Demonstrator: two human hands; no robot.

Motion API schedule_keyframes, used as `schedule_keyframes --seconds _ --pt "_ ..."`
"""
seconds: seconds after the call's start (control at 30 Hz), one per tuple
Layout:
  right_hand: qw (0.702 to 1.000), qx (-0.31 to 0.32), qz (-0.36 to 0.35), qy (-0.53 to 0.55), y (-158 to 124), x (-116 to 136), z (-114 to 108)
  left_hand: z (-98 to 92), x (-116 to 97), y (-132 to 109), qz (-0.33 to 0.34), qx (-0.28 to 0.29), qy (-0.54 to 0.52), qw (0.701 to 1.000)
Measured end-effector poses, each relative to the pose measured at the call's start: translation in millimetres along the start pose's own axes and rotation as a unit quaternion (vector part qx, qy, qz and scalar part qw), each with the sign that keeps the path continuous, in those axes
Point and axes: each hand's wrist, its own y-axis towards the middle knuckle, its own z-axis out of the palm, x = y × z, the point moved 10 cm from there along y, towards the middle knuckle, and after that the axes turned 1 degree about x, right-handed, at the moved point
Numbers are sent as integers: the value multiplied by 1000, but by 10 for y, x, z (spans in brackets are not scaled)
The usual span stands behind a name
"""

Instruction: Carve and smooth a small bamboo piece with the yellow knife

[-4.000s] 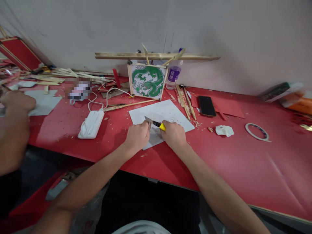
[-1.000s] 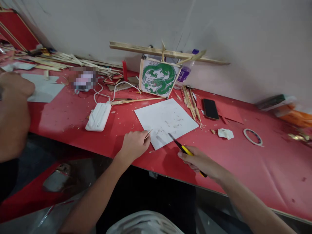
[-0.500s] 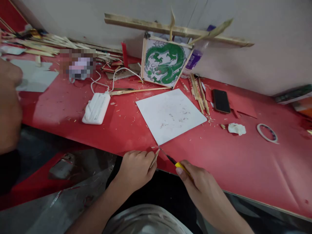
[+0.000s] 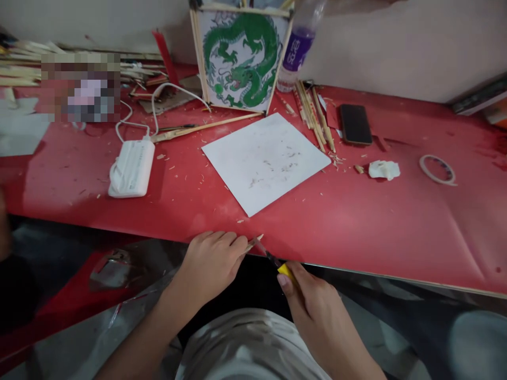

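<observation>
Pinching a bamboo sliver (image 4: pixel 253 244), the left hand (image 4: pixel 212 264) needed firmness; the right hand (image 4: pixel 312 306) gripped its knife (image 4: pixel 277 262), whose blade belonged beyond the pinch.

Red-covered table (image 4: pixel 396 232), littered with wood shavings. On it: white paper sheet (image 4: pixel 266 159) centre, white power bank (image 4: pixel 132 168) with cable to its left, bamboo sticks (image 4: pixel 312 117), black phone (image 4: pixel 355 124), crumpled tissue (image 4: pixel 383 169), tape ring (image 4: pixel 437 169), dragon-print frame (image 4: pixel 240 53) and plastic bottle (image 4: pixel 298 47) at the back.
</observation>
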Motion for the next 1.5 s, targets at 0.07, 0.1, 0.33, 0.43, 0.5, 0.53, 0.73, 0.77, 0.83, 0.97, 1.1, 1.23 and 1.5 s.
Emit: schedule_keyframes --seconds 0.07,0.1,0.33,0.43,0.5,0.53,0.73,0.77,0.83,0.97,1.1,1.23,1.5 --pt "1000 4 0 -24 11 -3 44 13 0 8 -2 7 1 1000" --pt "999 10 0 -37 13 -7 74 17 -2 10 -1 9 1 1000" --pt "987 73 16 -143 58 23 206 34 15 41 -9 42 4 999" --pt "975 96 51 -192 95 30 201 49 25 58 -17 69 -4 997" --pt "970 100 64 -214 109 52 185 44 26 62 -22 76 -7 997" --pt "967 99 67 -224 112 62 173 40 24 63 -24 77 -6 997" --pt "955 79 72 -277 108 104 105 9 14 48 -21 46 5 999" --pt "954 73 71 -283 108 118 91 2 15 46 -20 41 2 999" --pt "952 62 72 -290 108 152 62 -11 17 43 -18 35 -6 999" --pt "951 56 85 -292 110 205 22 -12 27 46 -26 45 -4 999" --pt "952 42 101 -286 99 205 -41 26 0 47 -25 58 1 998" --pt "956 32 98 -274 66 174 -19 55 -14 41 -30 50 3 998" --pt "955 22 126 -268 105 101 64 66 -69 34 -3 45 23 999"
